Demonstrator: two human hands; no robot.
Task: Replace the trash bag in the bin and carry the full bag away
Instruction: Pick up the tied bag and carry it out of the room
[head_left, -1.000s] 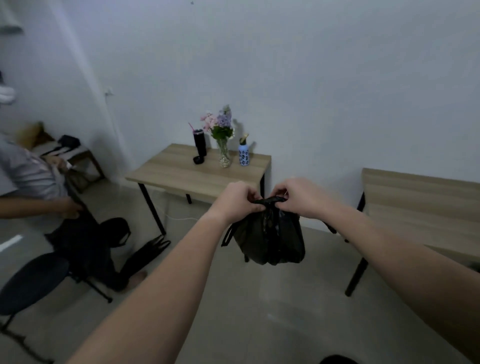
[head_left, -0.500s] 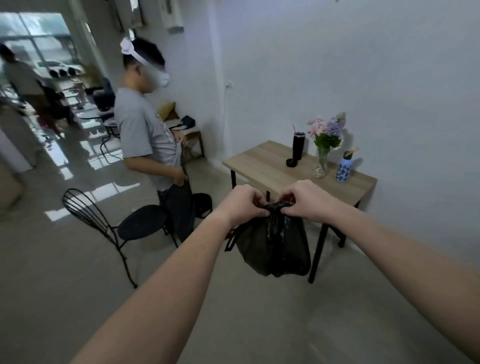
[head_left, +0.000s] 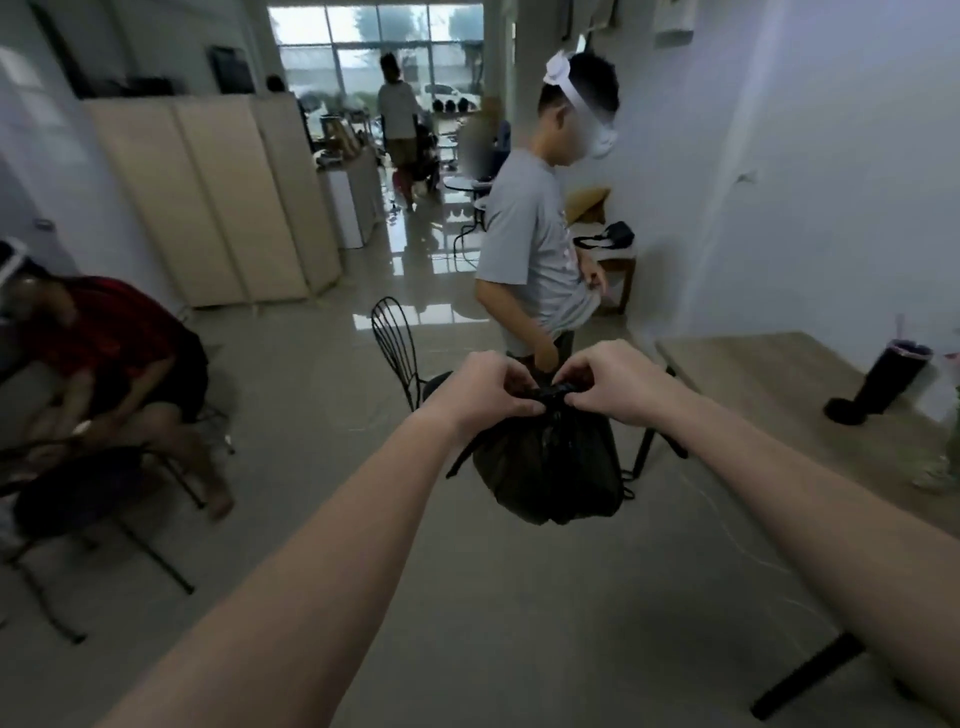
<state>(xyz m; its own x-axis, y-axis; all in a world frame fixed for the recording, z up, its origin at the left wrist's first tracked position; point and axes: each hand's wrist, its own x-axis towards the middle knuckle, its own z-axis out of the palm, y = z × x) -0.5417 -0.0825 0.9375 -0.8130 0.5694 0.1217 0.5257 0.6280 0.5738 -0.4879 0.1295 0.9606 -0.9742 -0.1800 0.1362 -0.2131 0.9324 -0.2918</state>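
Observation:
A full black trash bag (head_left: 550, 467) hangs in the air in front of me, above the tiled floor. My left hand (head_left: 485, 387) and my right hand (head_left: 605, 379) both pinch the gathered top of the bag, knuckles nearly touching. A loose black strip of the bag dangles at its left side. No bin is in view.
A person in a grey shirt (head_left: 530, 249) stands just behind the bag. A black wire chair (head_left: 397, 343) is beside that person. A wooden table (head_left: 810, 410) with a black tumbler (head_left: 883, 384) is at right. A seated person in red (head_left: 114, 353) is at left. Beige partition (head_left: 218, 202) behind.
My view has swung left, from the wall and flower table to the open room with people. Both hands stay gripped on the bag's top, held at the same height.

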